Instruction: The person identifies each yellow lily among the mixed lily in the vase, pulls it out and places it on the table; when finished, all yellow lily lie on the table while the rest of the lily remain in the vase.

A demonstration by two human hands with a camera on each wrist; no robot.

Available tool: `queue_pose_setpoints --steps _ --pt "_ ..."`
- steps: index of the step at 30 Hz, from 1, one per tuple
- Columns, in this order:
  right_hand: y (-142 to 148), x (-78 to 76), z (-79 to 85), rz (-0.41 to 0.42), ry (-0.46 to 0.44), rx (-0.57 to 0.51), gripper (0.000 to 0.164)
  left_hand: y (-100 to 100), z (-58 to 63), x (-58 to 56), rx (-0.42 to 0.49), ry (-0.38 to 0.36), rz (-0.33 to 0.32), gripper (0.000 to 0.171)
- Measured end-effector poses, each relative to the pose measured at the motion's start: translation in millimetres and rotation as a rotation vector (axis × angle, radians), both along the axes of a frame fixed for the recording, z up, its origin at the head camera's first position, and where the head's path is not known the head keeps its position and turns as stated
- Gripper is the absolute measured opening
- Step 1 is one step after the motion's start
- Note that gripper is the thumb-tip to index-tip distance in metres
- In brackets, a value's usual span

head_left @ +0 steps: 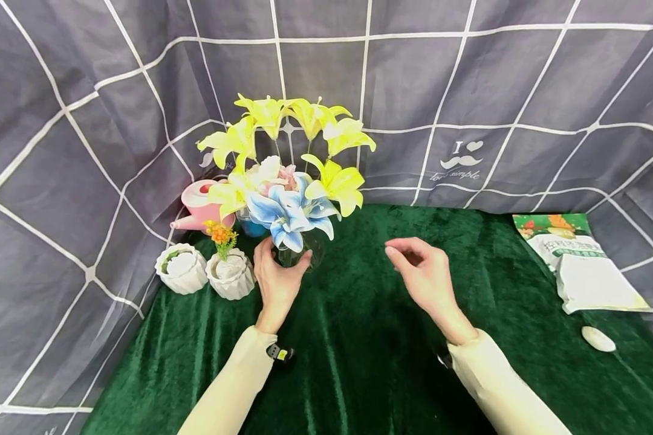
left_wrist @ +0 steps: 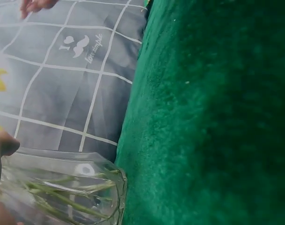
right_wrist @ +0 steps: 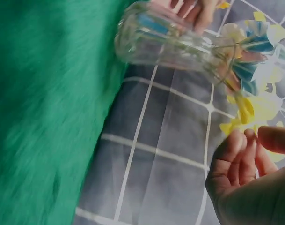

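A clear glass vase point(right_wrist: 147, 44) stands on the green cloth, holding a bunch of artificial flowers. Their green stems point(left_wrist: 67, 197) show through the glass in the left wrist view. Yellow lilies point(head_left: 337, 184) fan out above blue lilies point(head_left: 283, 211) and white and pink blooms point(head_left: 272, 174). My left hand point(head_left: 277, 281) grips the vase, thumb on the right and fingers on the left. In the air to the right of the bouquet is my right hand point(head_left: 430, 272), its fingers loosely curled and thumb near the fingertips; nothing shows between them.
Left of the vase are two white fluted pots, one bare of blooms point(head_left: 182, 272), one with a small orange flower point(head_left: 231, 275). A pink watering can point(head_left: 201, 205) stands behind them. At the right lie a white and green bag point(head_left: 582, 263) and a white oval object point(head_left: 598, 339).
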State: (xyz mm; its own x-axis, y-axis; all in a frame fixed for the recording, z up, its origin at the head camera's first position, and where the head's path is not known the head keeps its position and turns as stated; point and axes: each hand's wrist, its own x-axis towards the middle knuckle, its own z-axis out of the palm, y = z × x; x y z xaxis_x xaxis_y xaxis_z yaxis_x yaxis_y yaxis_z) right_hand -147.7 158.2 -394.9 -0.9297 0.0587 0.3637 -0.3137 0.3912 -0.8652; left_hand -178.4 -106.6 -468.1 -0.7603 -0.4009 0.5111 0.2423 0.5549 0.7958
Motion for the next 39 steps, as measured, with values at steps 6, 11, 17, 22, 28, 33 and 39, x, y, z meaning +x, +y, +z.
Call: queue_pose_setpoints --steps 6,11,17,22,28,33,39 --pt "-36.3 -41.6 4.0 0.064 -0.149 -0.156 0.021 1.5 -0.9 -8.9 0.026 -0.099 0.031 0.073" --pt "-60.9 -70.1 -0.4 0.106 -0.207 -0.264 0.016 2.9 -3.6 -12.9 0.039 -0.107 0.041 0.074" --pt "-88.6 -88.8 -3.0 0.132 -0.247 -0.338 0.020 2.1 -7.2 -17.4 0.042 -0.103 0.040 0.074" --pt "-100.5 -94.6 -2.1 0.172 -0.235 -0.429 0.021 1.4 -7.5 -21.3 0.036 -0.136 0.016 0.078" --pt "-106.5 -99.4 -2.3 0.168 -0.204 -0.435 0.024 1.3 -6.8 -24.5 0.039 -0.131 0.012 0.079" --pt "-109.4 -104.5 -3.6 0.111 -0.147 -0.365 0.022 1.6 -6.4 -27.0 0.030 -0.113 0.011 0.080" --pt "-111.5 -106.0 -5.1 0.077 -0.097 -0.390 0.020 0.9 -6.5 -28.6 0.021 -0.145 0.015 0.079"
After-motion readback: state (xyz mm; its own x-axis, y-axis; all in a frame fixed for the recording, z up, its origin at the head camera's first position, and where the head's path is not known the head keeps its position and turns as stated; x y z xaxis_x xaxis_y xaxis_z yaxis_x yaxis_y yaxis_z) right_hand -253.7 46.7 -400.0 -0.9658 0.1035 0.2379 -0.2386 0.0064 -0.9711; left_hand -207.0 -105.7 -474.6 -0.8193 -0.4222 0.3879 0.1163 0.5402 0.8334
